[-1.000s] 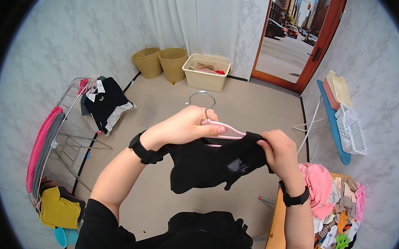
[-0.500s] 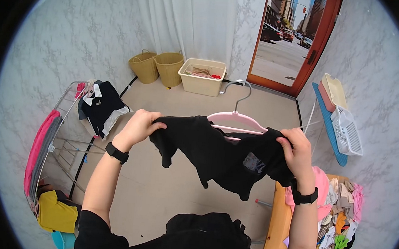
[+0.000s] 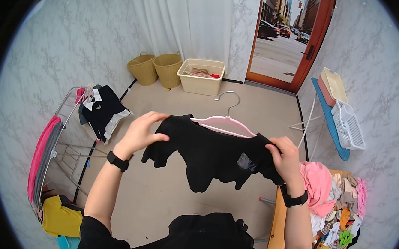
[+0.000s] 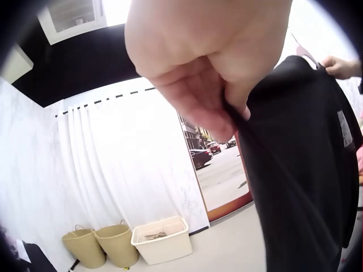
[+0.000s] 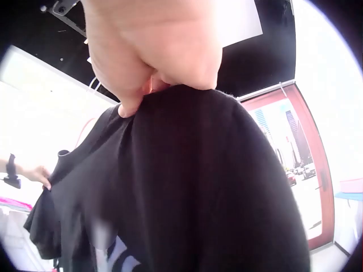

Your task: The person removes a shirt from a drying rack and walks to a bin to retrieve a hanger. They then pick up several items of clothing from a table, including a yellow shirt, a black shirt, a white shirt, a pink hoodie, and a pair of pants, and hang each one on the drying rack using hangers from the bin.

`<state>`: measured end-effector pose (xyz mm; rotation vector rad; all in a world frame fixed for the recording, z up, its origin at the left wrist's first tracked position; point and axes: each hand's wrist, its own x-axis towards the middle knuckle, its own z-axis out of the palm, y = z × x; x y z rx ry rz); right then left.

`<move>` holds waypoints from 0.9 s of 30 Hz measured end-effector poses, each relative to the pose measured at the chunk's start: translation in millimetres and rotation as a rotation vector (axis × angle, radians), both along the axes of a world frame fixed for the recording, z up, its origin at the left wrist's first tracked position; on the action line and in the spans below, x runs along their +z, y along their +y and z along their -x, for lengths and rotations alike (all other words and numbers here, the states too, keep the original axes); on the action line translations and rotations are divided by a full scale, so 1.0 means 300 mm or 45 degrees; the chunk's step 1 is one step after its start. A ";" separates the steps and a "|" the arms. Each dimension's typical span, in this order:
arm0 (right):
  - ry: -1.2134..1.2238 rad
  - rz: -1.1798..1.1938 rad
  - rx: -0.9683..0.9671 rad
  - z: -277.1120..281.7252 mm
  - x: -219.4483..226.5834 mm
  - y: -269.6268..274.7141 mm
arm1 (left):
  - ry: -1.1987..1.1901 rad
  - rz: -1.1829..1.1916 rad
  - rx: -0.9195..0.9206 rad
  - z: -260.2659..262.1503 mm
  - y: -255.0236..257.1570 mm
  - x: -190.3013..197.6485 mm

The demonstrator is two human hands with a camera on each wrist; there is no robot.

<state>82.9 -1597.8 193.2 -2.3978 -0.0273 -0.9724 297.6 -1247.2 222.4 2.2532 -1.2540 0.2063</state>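
A black T-shirt [image 3: 216,153] with a grey chest pocket hangs spread between my two hands in the head view. The pink hanger [image 3: 227,122] sits inside it, its upper bar showing in the neckline and its metal hook pointing up. At the shirt's left shoulder, my left hand [image 3: 139,134] pinches the cloth between thumb and fingers; the left wrist view shows the fabric [image 4: 295,158] drawn taut from that pinch. My right hand [image 3: 286,157] grips the opposite shoulder, thumb in front. In the right wrist view the cloth [image 5: 193,170] drapes below those fingers.
On the left, a drying rack [image 3: 59,138] carries several garments. Piled clothes [image 3: 341,213] cover a wooden table [image 3: 277,231] at right. Beyond stand two woven baskets [image 3: 168,71] and a cream bin [image 3: 199,84]. An ironing board [image 3: 321,105] holds plastic baskets [image 3: 348,125].
My left hand has gone from the hanger to the shirt's left shoulder. The shirt is spread wider, and the hanger has since shifted left and lower, with less of it showing. My right hand keeps its hold.
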 end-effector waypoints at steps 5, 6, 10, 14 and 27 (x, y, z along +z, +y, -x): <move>0.004 0.037 0.020 -0.040 -0.040 0.113 | 0.204 -0.065 -0.358 0.126 -0.235 0.052; 0.021 0.031 0.015 -0.034 -0.046 0.124 | 0.237 0.047 -0.394 0.139 -0.269 0.036; 0.072 -0.130 0.072 0.007 -0.072 0.105 | 0.629 0.174 -0.336 0.161 -0.331 -0.002; -0.061 -0.254 -0.098 0.093 -0.100 0.003 | 0.593 0.233 -0.282 0.178 -0.346 -0.006; 0.369 -0.329 -0.173 0.127 -0.268 -0.065 | 0.457 0.285 -0.176 0.203 -0.324 -0.044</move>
